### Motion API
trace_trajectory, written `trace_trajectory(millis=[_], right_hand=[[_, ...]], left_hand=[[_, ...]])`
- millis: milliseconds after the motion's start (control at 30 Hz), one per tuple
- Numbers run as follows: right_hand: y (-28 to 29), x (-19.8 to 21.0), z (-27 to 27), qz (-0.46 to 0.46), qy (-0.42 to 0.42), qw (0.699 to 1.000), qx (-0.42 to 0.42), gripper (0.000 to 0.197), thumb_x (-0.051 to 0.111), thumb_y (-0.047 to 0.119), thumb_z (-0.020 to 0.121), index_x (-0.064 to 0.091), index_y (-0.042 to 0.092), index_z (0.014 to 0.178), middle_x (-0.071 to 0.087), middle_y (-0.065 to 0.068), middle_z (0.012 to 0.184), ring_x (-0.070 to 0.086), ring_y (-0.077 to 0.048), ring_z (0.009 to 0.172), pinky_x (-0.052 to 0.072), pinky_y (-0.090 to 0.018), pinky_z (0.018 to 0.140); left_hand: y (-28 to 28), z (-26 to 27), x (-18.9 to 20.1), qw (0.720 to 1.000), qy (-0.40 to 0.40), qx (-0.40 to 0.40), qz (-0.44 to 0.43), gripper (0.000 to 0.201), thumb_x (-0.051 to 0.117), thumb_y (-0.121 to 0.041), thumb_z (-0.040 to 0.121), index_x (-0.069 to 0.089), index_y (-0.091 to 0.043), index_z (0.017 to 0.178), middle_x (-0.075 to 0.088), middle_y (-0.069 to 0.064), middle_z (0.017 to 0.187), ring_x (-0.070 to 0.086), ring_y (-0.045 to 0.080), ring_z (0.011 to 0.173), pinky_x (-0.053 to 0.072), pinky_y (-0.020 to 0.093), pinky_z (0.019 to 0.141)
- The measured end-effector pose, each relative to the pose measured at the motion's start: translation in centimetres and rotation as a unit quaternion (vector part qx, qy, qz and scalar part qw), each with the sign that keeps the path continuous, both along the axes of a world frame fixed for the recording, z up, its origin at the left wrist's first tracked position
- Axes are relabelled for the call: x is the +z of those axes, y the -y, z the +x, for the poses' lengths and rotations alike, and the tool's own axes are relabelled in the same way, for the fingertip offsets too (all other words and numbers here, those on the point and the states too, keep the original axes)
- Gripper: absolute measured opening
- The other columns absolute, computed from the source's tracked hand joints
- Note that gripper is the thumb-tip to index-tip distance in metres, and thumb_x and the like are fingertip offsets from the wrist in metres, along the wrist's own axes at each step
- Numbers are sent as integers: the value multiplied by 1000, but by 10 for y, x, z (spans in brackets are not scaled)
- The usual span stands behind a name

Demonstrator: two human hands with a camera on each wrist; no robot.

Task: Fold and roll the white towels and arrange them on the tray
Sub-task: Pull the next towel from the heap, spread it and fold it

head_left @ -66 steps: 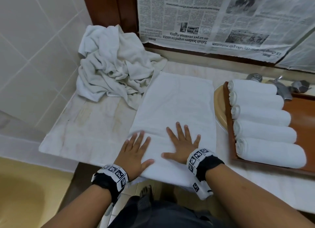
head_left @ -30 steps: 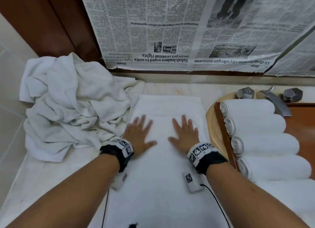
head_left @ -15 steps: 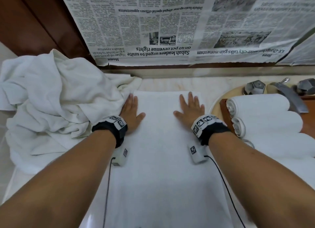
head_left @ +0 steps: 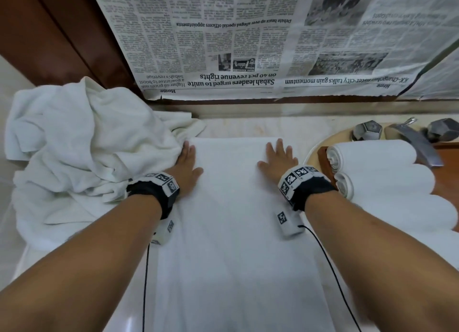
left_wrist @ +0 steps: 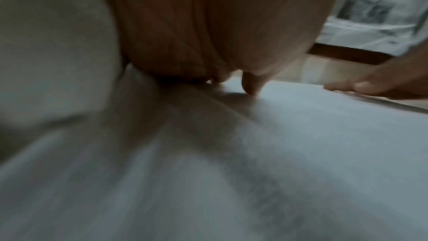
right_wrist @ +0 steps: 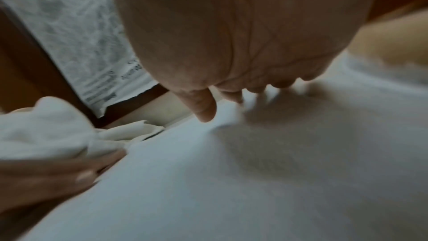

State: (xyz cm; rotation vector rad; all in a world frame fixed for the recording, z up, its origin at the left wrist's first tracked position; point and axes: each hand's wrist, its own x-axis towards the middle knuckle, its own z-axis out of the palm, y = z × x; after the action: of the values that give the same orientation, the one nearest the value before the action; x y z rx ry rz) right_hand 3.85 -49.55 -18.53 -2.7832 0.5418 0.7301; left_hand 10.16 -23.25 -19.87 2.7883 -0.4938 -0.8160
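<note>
both hands are lying flat, fingers straight, gripping nothing: the left hand (head_left: 186, 166) and right hand (head_left: 278, 161) are pressing the far corners of the folded towel (head_left: 236, 232), which is lying smooth on the counter (head_left: 248, 128) beside the tray (head_left: 323, 153).

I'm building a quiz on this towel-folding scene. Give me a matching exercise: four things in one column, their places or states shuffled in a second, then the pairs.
Things:
1. flat towel
2. crumpled towels
3. rolled towels
4. newspaper

Places or states:
A. lined up on the tray
B. heaped at the left
C. hung upside down on the wall
D. spread under both palms

Pairs: 1-D, 2-B, 3-A, 4-C
</note>
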Motion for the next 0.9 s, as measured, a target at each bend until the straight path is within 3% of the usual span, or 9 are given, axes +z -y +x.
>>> trace_trajectory(millis=[133,233,367,433,500,567,633,800,900], right_hand=[[-39,20,-18,52,5,993,101,71,36,45,104,-2,20,159,-19,-11,164,-15,-32,151,3,-49,122],[-50,8,-44,96,-63,979,167,76,40,46,103,-8,23,158,-27,-6,162,-18,-30,151,3,-50,121],[-19,1,-55,-9,-45,998,44,77,36,46,103,-10,19,158,-27,-11,161,-15,-33,151,9,-50,122],[-24,13,-61,-17,-31,999,32,77,36,44,103,-8,14,158,-24,-15,162,-14,-34,151,9,-48,123],[-44,24,-74,9,-15,995,93,76,37,42,104,-9,13,158,-25,-14,161,-17,-33,151,4,-47,122],[-63,27,-95,82,-41,983,159,76,39,40,105,-8,14,158,-25,-11,162,-17,-30,151,3,-46,122],[-64,21,-113,116,-89,972,184,76,40,40,105,-9,16,158,-27,-7,162,-17,-28,151,3,-46,121],[-23,16,-137,7,-53,997,62,73,34,35,105,-11,13,158,-26,-14,161,-14,-32,151,7,-47,123],[-46,31,-156,49,-8,995,88,73,38,35,105,-7,13,158,-25,-13,162,-17,-31,151,3,-44,122]], left_hand=[[45,-36,26,992,78,-75,-63,61,29,-31,107,1,-10,157,-11,13,163,-3,29,152,5,39,122],[30,-61,11,995,21,-93,-16,64,28,-40,106,-2,-17,157,-13,8,164,-6,26,152,7,46,121],[-16,-59,-3,998,42,37,38,77,29,-51,102,-9,-13,156,-9,13,164,-2,30,151,6,42,123],[-8,-65,8,997,75,19,30,70,23,-49,103,0,-12,157,-4,16,164,2,33,151,10,44,122],[13,-84,23,996,81,-39,-25,65,19,-46,103,3,-14,157,-7,14,164,-1,31,151,8,44,122],[23,-114,29,992,-3,-114,-52,63,26,-42,106,-1,-17,157,-14,8,163,-7,26,152,4,44,120],[10,-135,25,985,-73,-155,12,71,32,-47,104,-9,-21,156,-24,4,161,-14,25,150,2,45,120],[-38,-147,14,991,-17,0,130,81,28,-61,99,-19,-24,154,-33,6,158,-20,25,149,-2,45,121],[-17,-179,28,995,46,-34,86,76,18,-60,100,-15,-21,155,-27,11,160,-16,29,150,-2,45,120]])
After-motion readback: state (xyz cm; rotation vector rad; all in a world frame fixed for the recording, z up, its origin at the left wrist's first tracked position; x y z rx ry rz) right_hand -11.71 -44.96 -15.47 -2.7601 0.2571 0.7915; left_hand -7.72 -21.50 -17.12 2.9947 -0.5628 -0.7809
